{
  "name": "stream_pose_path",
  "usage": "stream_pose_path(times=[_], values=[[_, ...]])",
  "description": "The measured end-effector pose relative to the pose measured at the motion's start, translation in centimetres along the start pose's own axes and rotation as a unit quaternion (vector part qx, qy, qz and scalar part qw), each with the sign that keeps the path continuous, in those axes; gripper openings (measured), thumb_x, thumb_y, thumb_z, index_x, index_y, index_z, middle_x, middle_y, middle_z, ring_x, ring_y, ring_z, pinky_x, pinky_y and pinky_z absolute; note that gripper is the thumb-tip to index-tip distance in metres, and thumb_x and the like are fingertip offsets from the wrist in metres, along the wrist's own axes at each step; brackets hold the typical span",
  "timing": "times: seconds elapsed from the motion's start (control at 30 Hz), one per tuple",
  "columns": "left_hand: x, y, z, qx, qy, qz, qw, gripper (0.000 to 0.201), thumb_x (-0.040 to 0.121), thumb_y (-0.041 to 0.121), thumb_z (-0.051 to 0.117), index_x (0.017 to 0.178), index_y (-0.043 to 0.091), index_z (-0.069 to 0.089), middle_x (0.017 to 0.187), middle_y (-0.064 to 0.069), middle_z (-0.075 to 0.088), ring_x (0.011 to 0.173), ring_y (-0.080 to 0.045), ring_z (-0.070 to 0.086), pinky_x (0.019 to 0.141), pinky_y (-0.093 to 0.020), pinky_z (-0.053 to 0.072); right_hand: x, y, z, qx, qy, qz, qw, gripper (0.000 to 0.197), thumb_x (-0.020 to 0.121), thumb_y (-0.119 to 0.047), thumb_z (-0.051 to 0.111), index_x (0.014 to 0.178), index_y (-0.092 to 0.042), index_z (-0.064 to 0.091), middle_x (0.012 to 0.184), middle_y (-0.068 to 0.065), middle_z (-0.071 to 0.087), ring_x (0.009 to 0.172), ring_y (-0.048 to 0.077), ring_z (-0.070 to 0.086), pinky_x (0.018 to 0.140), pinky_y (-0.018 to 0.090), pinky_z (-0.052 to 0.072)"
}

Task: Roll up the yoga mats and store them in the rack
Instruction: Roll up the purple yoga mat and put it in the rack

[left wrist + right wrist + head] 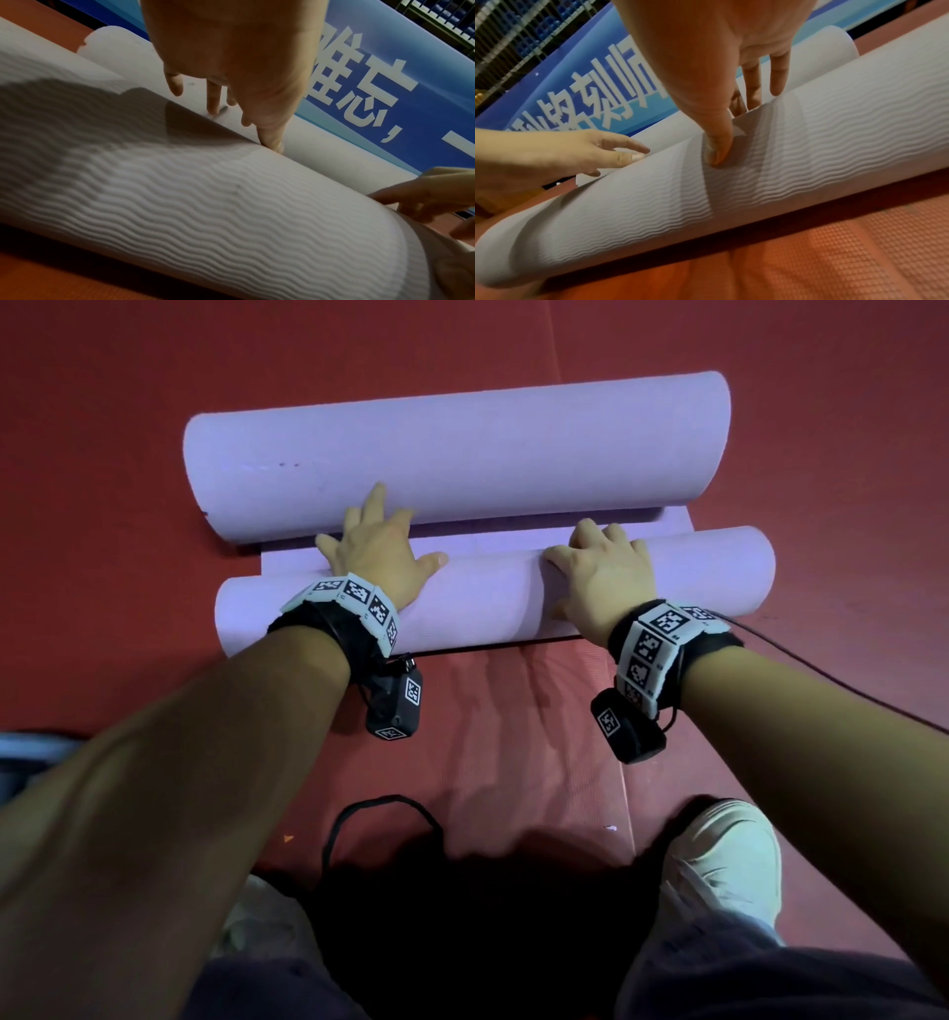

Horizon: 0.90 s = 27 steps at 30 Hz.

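Observation:
A lilac yoga mat lies on the red floor. Its near end is wound into a roll (488,598), and its far end curls up in a wider loose curl (452,449). A short flat strip (477,541) joins the two. My left hand (375,546) presses on the roll's left half with spread, straight fingers that reach the flat strip. My right hand (601,567) lies over the roll's right half, thumb on top and fingers draped over the far side. The wrist views show the ribbed roll (205,192) (782,152) under my left hand (231,71) and right hand (718,71).
Red textured floor mats (513,737) surround the lilac mat. A black cable loop (380,819) lies near my knees and a white shoe (719,865). Beyond the mat stands a blue banner (385,91) with white characters, and a wire mesh fence (513,30) behind it.

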<state>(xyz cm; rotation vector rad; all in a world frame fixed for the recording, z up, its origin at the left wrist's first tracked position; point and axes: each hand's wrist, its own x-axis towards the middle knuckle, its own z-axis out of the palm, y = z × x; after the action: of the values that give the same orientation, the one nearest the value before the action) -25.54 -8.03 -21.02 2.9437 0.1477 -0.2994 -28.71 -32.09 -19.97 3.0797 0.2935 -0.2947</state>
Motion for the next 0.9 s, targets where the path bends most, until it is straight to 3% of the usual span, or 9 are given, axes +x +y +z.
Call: stream_pose_path(times=[0.13, 0.23, 0.37, 0.43, 0.53, 0.63, 0.73, 0.9], values=[[0.2, 0.1, 0.0, -0.028, 0.004, -0.004, 1.000, 0.066, 0.090, 0.058, 0.059, 0.146, 0.027, 0.043, 0.163, -0.001, 0.015, 0.142, -0.024, 0.035, 0.108, -0.055, 0.023, 0.5, -0.3, 0.2, 0.035, 0.018, 0.003, 0.999, 0.049, 0.080, -0.023, 0.073, 0.123, -0.018, 0.049, 0.120, 0.010, 0.052, 0.108, 0.035, 0.049, 0.083, 0.044, 0.040], [0.3, 0.2, -0.1, -0.029, -0.027, -0.008, 0.999, 0.065, 0.093, 0.060, 0.052, 0.149, 0.029, 0.038, 0.167, 0.002, 0.001, 0.148, -0.028, 0.024, 0.114, -0.066, 0.013, 1.0, -0.5, 0.5, 0.056, 0.034, 0.001, 0.998, 0.031, 0.089, -0.020, 0.058, 0.119, -0.014, 0.050, 0.118, 0.012, 0.053, 0.108, 0.035, 0.050, 0.085, 0.044, 0.038], [0.7, -0.1, -0.1, -0.037, -0.035, 0.002, 0.999, 0.067, 0.093, 0.063, 0.050, 0.150, 0.030, 0.038, 0.167, 0.004, -0.004, 0.151, -0.028, 0.017, 0.115, -0.071, 0.004, 1.6, -0.3, 1.4, 0.088, 0.063, 0.011, 0.994, 0.029, 0.091, -0.024, 0.050, 0.118, -0.017, 0.056, 0.125, 0.009, 0.057, 0.127, 0.035, 0.042, 0.107, 0.050, 0.027], [1.2, -0.3, -0.2, -0.036, -0.039, 0.011, 0.998, 0.069, 0.091, 0.065, 0.051, 0.150, 0.030, 0.038, 0.167, 0.004, -0.006, 0.151, -0.027, 0.016, 0.114, -0.072, 0.002, 1.5, -0.2, 1.7, 0.076, 0.072, 0.006, 0.994, 0.043, 0.084, -0.024, 0.054, 0.127, -0.020, 0.055, 0.138, 0.010, 0.050, 0.138, 0.037, 0.030, 0.114, 0.057, 0.015], [2.1, -0.6, -0.7, -0.048, -0.043, 0.016, 0.998, 0.070, 0.090, 0.066, 0.051, 0.149, 0.029, 0.039, 0.167, 0.006, -0.006, 0.152, -0.027, 0.016, 0.113, -0.073, 0.002, 1.1, 0.0, 2.3, 0.031, 0.048, -0.002, 0.998, 0.077, 0.075, -0.029, 0.065, 0.147, -0.023, 0.037, 0.147, 0.013, 0.036, 0.137, 0.038, 0.028, 0.114, 0.057, 0.016], [2.8, -0.6, -1.1, -0.065, -0.038, 0.014, 0.997, 0.069, 0.090, 0.064, 0.052, 0.149, 0.029, 0.040, 0.167, 0.005, -0.006, 0.152, -0.028, 0.015, 0.114, -0.072, 0.001, 1.6, 0.1, 2.7, -0.004, 0.022, -0.013, 1.000, 0.098, 0.074, -0.031, 0.070, 0.155, -0.021, 0.016, 0.153, 0.013, 0.026, 0.143, 0.038, 0.020, 0.116, 0.058, 0.012], [3.2, -0.3, -1.1, -0.083, -0.027, 0.015, 0.996, 0.067, 0.089, 0.062, 0.055, 0.147, 0.030, 0.042, 0.167, 0.003, -0.005, 0.153, -0.029, 0.013, 0.115, -0.070, 0.001, 2.6, 0.2, 3.2, -0.030, -0.009, -0.011, 0.999, 0.109, 0.075, -0.027, 0.072, 0.156, -0.021, 0.000, 0.160, 0.012, 0.013, 0.148, 0.036, 0.006, 0.117, 0.058, 0.005], [3.9, -0.3, -1.0, -0.096, -0.010, 0.017, 0.995, 0.065, 0.089, 0.059, 0.056, 0.146, 0.030, 0.043, 0.168, 0.001, -0.003, 0.153, -0.028, 0.008, 0.119, -0.064, 0.002, 4.2, 0.1, 3.7, -0.061, -0.007, -0.002, 0.998, 0.112, 0.076, -0.024, 0.074, 0.156, -0.019, -0.005, 0.161, 0.012, 0.010, 0.149, 0.038, 0.001, 0.117, 0.060, 0.001]])
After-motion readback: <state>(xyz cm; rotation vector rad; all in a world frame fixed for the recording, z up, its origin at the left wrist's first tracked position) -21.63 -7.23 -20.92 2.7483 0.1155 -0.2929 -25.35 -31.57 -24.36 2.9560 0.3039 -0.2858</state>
